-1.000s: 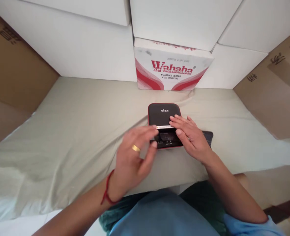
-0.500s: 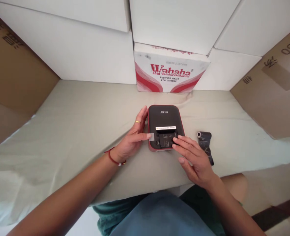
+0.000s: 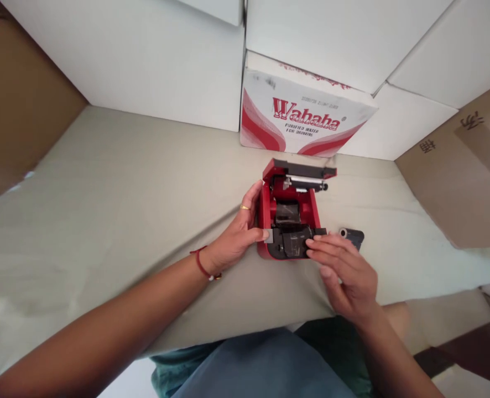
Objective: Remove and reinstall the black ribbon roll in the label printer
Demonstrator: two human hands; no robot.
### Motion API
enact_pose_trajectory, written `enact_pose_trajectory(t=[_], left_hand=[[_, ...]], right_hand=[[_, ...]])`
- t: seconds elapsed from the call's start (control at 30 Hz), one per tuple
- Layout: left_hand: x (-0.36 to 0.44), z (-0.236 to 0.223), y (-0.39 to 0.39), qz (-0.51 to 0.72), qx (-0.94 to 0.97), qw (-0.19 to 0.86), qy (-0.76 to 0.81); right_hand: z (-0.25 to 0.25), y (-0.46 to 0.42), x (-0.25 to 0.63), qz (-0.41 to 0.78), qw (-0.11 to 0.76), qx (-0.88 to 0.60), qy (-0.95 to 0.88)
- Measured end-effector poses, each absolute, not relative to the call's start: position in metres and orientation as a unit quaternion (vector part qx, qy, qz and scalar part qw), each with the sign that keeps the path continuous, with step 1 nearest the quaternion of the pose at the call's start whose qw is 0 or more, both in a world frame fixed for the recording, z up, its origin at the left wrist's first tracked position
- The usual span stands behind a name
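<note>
Gripping the left side of the opened red printer (image 3: 262, 243) on the cloth, the left hand (image 3: 239, 235) has its thumb apart from its fingers; the right hand (image 3: 347, 271) angles inward, fingers nearly together at the front edge.

A storeroom-like nook: white boxes (image 3: 145, 61), brown cartons (image 3: 469, 204) and a Wahaha carton (image 3: 298, 113) at the edges of a cloth-covered surface (image 3: 145, 177)

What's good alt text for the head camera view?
A person's left hand grips a small red-and-black device, its lid raised and dark material inside, on pale cloth. The right hand touches a dark strip at its near edge. A dark roll lies just beyond; a Wahaha carton stands behind.
</note>
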State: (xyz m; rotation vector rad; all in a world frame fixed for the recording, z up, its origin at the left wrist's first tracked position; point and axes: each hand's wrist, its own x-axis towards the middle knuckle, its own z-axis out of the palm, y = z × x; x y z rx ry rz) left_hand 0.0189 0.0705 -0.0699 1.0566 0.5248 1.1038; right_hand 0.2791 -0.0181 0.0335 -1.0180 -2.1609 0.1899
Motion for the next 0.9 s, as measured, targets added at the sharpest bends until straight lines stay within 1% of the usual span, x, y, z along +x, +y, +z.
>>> enact_pose_trajectory(t=[0.1, 0.17, 0.23, 0.37, 0.4, 0.47, 0.57, 0.73, 0.83, 0.9], left_hand=[[0.019, -0.075, 0.072, 0.501, 0.49, 0.673, 0.236], [0.02, -0.074, 0.072, 0.501, 0.495, 0.667, 0.243], [0.02, -0.072, 0.072, 0.498, 0.494, 0.667, 0.252], [0.02, -0.067, 0.072, 0.499, 0.499, 0.659, 0.26], [0.02, -0.066, 0.073, 0.5, 0.501, 0.657, 0.26], [0.02, -0.066, 0.073, 0.5, 0.499, 0.659, 0.259], [0.02, -0.065, 0.073, 0.499, 0.489, 0.666, 0.263], [0.021, -0.064, 0.072, 0.502, 0.486, 0.665, 0.265], [0.021, -0.065, 0.072, 0.506, 0.482, 0.665, 0.263], [0.02, -0.065, 0.072, 0.506, 0.477, 0.67, 0.259]], right_hand=[[0.064, 0.011, 0.279, 0.162, 0.332, -0.433, -0.822], [0.078, 0.035, 0.274, 0.187, 0.261, -0.484, -0.814], [0.084, 0.06, 0.262, 0.159, 0.153, -0.522, -0.824], [0.082, 0.096, 0.229, 0.036, -0.062, -0.559, -0.826], [0.081, 0.101, 0.221, 0.02, -0.102, -0.562, -0.821], [0.08, 0.108, 0.208, 0.01, -0.152, -0.566, -0.81], [0.082, 0.11, 0.2, 0.011, -0.168, -0.576, -0.8], [0.087, 0.102, 0.207, 0.027, -0.118, -0.594, -0.796], [0.1, 0.082, 0.224, 0.088, -0.048, -0.596, -0.797], [0.114, 0.062, 0.249, 0.15, 0.05, -0.591, -0.791]])
